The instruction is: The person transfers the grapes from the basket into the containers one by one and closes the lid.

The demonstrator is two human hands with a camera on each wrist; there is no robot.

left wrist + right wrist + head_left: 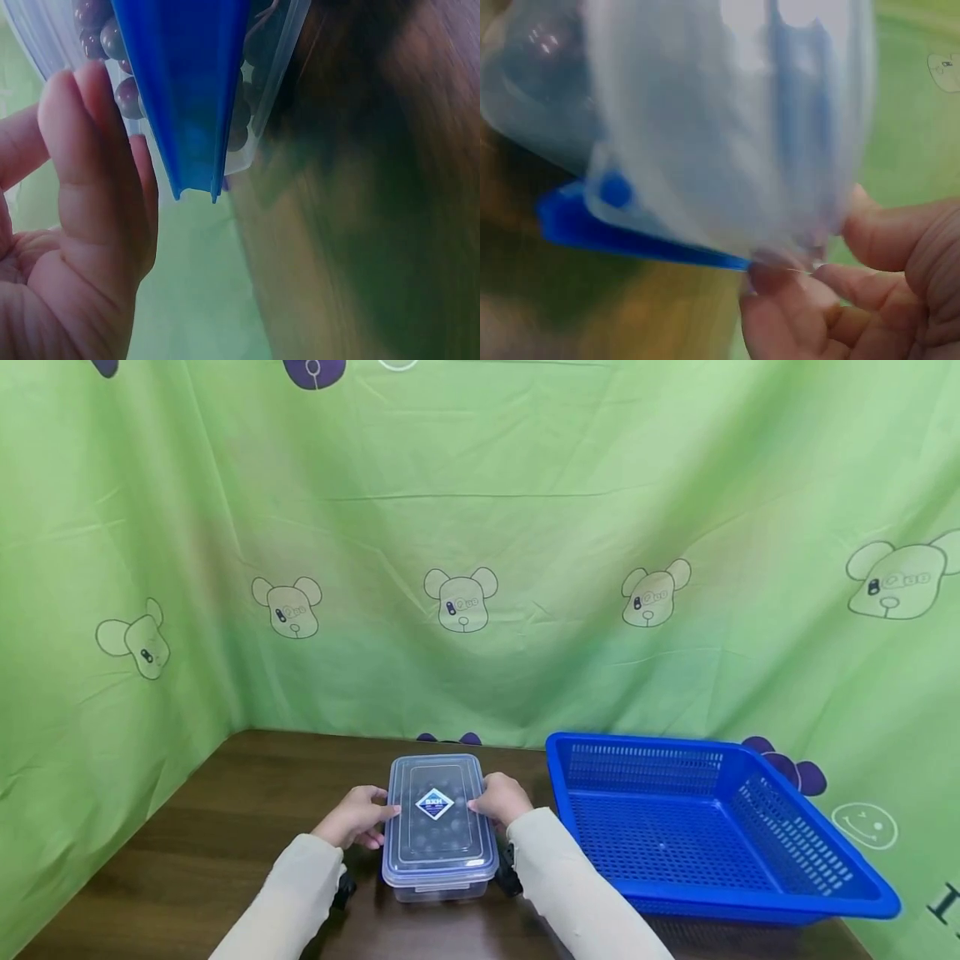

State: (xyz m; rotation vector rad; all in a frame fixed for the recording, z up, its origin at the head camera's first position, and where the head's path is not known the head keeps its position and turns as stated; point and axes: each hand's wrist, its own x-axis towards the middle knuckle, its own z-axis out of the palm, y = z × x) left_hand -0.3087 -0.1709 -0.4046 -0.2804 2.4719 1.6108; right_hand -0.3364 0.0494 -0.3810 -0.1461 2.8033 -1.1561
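A clear plastic food container (438, 853) with a transparent lid and a diamond label (435, 803) sits on the table between both hands. Dark round balls (129, 97) show through its wall. My left hand (356, 817) holds the container's left side, thumb on the lid edge and fingers lower down, beside a blue side clip (187, 90). At the right side, my right hand (502, 799) has its thumb on the lid. In the right wrist view its fingertips are at the end of another blue clip (630, 236), which angles outward; the exact contact is blurred.
A large blue perforated plastic basket (720, 906) stands on the brown table (180, 843), right of the container. Green printed cloth (540, 685) hangs behind and along the sides.
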